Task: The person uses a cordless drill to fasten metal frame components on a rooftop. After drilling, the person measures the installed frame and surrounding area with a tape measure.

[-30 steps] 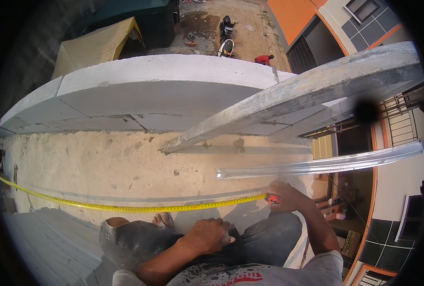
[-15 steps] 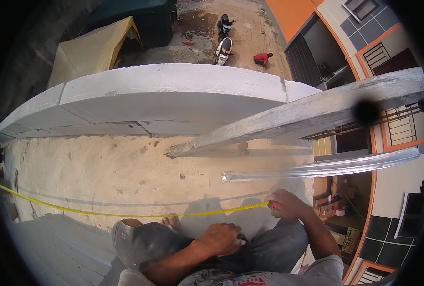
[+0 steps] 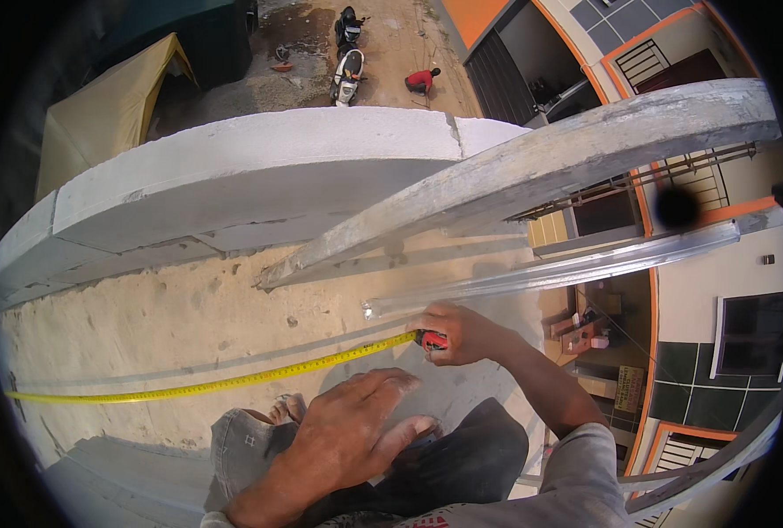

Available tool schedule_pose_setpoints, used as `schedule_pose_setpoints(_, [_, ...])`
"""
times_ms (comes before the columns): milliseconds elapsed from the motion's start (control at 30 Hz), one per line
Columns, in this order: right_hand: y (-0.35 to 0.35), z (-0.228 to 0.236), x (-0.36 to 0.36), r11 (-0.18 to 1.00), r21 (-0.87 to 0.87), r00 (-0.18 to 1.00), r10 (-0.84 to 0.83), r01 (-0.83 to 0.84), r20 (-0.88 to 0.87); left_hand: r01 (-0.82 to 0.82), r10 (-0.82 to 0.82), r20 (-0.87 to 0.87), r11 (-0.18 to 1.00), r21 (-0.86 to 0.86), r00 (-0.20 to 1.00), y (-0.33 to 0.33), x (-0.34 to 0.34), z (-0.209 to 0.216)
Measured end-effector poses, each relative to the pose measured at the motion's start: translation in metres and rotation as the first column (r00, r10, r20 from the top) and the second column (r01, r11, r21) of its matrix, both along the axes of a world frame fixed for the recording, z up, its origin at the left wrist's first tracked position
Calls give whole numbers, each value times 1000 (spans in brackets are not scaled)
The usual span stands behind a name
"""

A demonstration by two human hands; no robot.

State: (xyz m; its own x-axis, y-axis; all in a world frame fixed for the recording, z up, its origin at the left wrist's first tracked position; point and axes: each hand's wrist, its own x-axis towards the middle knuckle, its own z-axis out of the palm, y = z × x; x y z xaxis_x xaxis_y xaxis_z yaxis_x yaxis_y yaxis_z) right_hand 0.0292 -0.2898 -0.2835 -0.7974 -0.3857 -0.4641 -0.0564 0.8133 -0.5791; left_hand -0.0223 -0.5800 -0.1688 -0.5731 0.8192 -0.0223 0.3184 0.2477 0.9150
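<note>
My right hand [image 3: 466,334] is closed around a tape measure [image 3: 433,341] with a red and black case. Its yellow blade [image 3: 224,381] is drawn out to the left, running over the sandy concrete surface to a point near the left rim. My left hand [image 3: 347,431] hovers over my lap with thumb and fingers apart, and I see nothing between them. It is below the blade and does not appear to touch it. My bent knees and part of a bare foot [image 3: 287,408] show beneath the hands.
A low wall of white blocks [image 3: 259,145] borders the far side. A long grey beam [image 3: 514,180] slants up to the right, with a shiny metal channel [image 3: 558,271] below it. Beyond the edge, far below, are motorbikes [image 3: 347,77] and a person in red [image 3: 421,82].
My right hand has moved left and away from me with the tape measure. The left hand has risen from my lap and opened. My view has shifted to the right.
</note>
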Motion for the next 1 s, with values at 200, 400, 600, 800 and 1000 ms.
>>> schedule_pose_setpoints(200, [-8, -37, 22, 999, 17, 969, -45, 50, -244, -32, -166, -565, 946, -323, 808, -15, -30, -19])
schedule_pose_setpoints(400, [39, -20, 83, 982, 89, 967, -146, 167, -207, 178, -407, -313, 807, -563, 858, 15, -38, -64])
schedule_pose_setpoints(600, [64, -2, 134, 935, 208, 931, -222, 288, -289, 359, -646, -134, 571, -738, 752, 76, -23, -81])
schedule_pose_setpoints(800, [95, 1, 160, 902, 183, 898, -331, 392, -289, 434, -717, -73, 497, -751, 693, 92, -1, -95])
schedule_pose_setpoints(1000, [124, -16, 161, 900, 252, 912, -278, 357, -302, 426, -674, -35, 506, -750, 738, 86, 1, -116])
